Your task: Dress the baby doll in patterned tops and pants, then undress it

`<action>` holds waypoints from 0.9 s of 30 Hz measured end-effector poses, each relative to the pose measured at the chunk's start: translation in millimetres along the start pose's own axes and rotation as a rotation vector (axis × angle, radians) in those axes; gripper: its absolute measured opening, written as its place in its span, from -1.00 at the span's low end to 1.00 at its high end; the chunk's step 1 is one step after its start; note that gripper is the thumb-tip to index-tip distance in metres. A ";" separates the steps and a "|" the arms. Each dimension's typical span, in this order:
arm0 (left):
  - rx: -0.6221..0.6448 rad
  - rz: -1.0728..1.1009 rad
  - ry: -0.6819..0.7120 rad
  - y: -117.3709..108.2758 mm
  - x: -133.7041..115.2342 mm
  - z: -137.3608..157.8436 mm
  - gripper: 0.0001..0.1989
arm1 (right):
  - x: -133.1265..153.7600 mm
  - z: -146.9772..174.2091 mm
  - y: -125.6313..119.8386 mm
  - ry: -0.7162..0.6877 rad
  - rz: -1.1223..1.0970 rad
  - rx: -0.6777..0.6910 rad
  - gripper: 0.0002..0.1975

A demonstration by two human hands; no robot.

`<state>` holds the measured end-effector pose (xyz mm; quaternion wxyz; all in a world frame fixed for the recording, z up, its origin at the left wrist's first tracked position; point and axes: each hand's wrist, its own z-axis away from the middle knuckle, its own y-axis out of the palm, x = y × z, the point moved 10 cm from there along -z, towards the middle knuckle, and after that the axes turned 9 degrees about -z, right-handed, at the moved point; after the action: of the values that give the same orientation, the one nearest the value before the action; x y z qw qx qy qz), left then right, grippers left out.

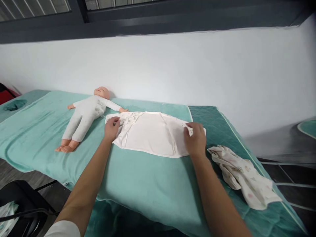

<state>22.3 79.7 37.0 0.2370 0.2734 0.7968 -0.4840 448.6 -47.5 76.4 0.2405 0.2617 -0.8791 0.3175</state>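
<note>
A white baby shirt with small printed patches near its ends lies spread out on the light green cover. My left hand is at its left end, fingers curled on the cloth there. At the opposite end my right hand is closed on the fabric, with a bit of print showing beside the thumb; its fingertips are partly hidden. To the left a baby doll in white clothing lies on its back, one hand close to the shirt's upper left corner.
A crumpled printed baby garment lies on the dark green sheet at the right. The light green cover spans most of the bed. Behind runs a white wall. A black chair stands at the lower left.
</note>
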 end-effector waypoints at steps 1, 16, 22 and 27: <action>0.042 -0.016 0.087 4.4 -10.1 1.7 -0.74 | 18.9 5.7 11.6 -0.014 -0.077 0.040 -0.82; 0.155 -0.162 0.179 21.1 -24.7 7.6 -0.78 | 60.0 2.1 261.8 0.647 -0.617 0.469 -0.60; 0.078 -0.045 -0.121 14.2 2.9 -3.3 -0.82 | 75.3 0.9 270.0 0.504 -0.884 0.535 -0.55; 0.074 -0.092 -0.105 15.6 4.7 -5.1 -0.81 | 89.3 6.2 274.4 0.329 -0.720 0.609 -0.64</action>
<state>28.6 91.2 26.1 0.2459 0.2195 0.7763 -0.5373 212.1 102.3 6.1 0.3828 0.5536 -0.5507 0.4937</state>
